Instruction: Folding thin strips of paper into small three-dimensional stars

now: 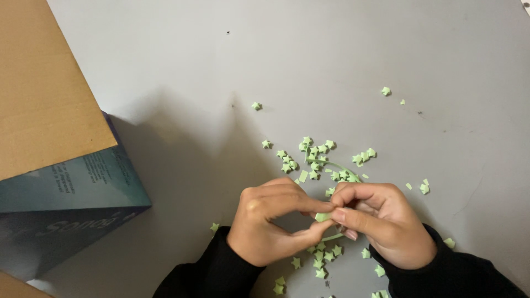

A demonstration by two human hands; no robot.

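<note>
Head view shows a small pale green folded paper piece (322, 217), perhaps a half-made star, pinched between the fingertips of the left hand (270, 221) and right hand (381, 221). Tiny green paper stars (314, 154) lie scattered on the grey table (331, 55); a blue-and-brown cardboard box (55, 165) stands at left.

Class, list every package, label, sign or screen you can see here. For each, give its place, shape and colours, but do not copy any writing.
Cardboard box: far left of the grey table, large and angular, with a plain brown open flap on top and printed sides in teal and dark blue carrying pale lettering.
Second brown cardboard edge: bottom left corner, mostly cut off by the frame.
No separate labels, signs or screens are in view.
</note>
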